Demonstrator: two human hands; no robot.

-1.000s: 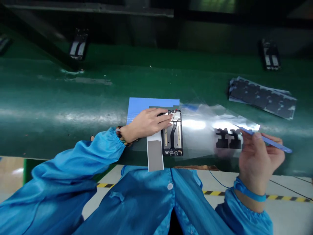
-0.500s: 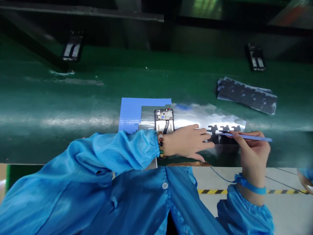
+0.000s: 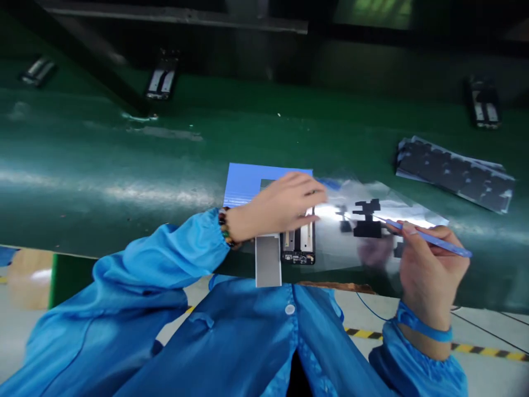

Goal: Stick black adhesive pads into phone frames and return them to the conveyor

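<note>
The right hand point(image 3: 433, 267) pinched the tweezers point(image 3: 436, 240), tips at a black cutout point(image 3: 367, 228) over the film point(image 3: 330, 245); the step was judged to be its pickup (full lift could not be told). The left hand point(image 3: 276, 204), fingers loosely spread and grasping nothing visible, covered the phone's point(image 3: 298, 245) upper part, contact uncertain. Next move seemed to call for keeping the cutout flat.

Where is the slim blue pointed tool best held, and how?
Probably by the body of the slim blue pointed tool, coming from the right, as the bare right hand does: it tapers leftward to a thin tip near the flat black cut-out piece, so that end seems best left free.
</note>
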